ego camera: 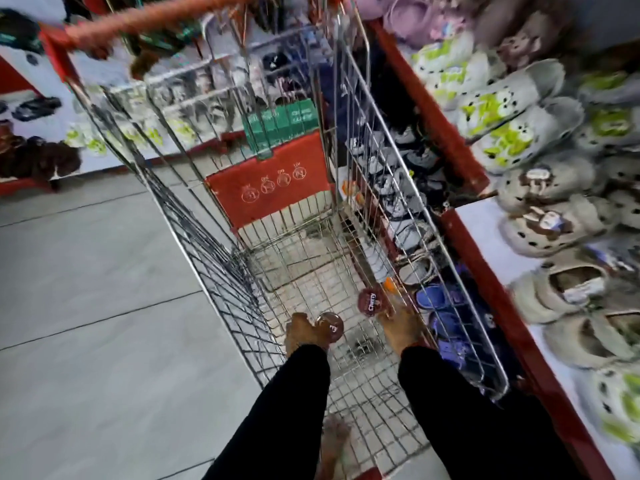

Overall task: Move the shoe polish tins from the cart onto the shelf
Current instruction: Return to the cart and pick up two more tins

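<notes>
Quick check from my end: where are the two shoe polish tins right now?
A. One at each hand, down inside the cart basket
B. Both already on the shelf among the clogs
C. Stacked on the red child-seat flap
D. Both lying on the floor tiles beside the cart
A: the left hand is on one tin and the right hand is at the Cherry tin, both low inside the wire cart.

wire cart silver, red flap with white round symbols. inside cart: dark red tins, one lettered white; green boxes. black sleeves reach in. right of cart: red-edged shelf, grey clogs with lime-green patches, black dots.
</notes>
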`<action>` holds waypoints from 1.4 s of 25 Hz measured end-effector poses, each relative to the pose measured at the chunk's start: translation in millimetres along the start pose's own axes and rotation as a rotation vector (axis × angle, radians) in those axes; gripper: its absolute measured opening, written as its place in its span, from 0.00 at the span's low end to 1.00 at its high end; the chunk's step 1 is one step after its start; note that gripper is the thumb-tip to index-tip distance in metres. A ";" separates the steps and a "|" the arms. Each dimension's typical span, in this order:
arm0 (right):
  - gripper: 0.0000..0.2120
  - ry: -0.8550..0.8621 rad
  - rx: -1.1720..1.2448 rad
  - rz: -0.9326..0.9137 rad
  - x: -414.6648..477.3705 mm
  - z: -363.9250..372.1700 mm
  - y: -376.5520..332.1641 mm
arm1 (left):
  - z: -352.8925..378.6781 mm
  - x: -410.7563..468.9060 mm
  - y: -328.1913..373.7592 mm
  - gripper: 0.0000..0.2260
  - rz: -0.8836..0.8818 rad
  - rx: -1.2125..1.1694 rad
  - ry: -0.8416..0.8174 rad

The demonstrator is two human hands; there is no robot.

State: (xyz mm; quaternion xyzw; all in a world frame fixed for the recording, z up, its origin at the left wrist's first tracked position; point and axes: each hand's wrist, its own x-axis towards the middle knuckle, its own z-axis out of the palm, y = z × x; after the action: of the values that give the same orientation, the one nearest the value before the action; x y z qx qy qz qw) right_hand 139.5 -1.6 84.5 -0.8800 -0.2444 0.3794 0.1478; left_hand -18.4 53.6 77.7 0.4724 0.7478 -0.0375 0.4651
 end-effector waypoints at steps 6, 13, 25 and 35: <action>0.31 0.068 -0.238 0.120 61.1 57.9 19.5 | 52.4 52.9 -4.5 0.30 0.010 0.151 0.032; 0.28 0.182 -0.244 0.131 69.5 70.2 28.9 | 67.1 60.7 -11.5 0.34 0.014 0.156 0.053; 0.17 0.115 0.512 0.212 12.7 13.1 44.0 | 32.1 1.7 2.1 0.18 -0.076 -0.119 0.016; 0.04 0.127 1.026 0.055 -151.6 -97.6 27.2 | -42.0 -170.3 15.8 0.20 0.098 -0.731 0.080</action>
State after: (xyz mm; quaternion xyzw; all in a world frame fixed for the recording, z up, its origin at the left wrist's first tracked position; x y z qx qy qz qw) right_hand 130.5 -113.8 227.9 -0.7218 0.0056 0.3998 0.5649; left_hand -13.8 -31.3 231.9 0.3115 0.7057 0.2728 0.5749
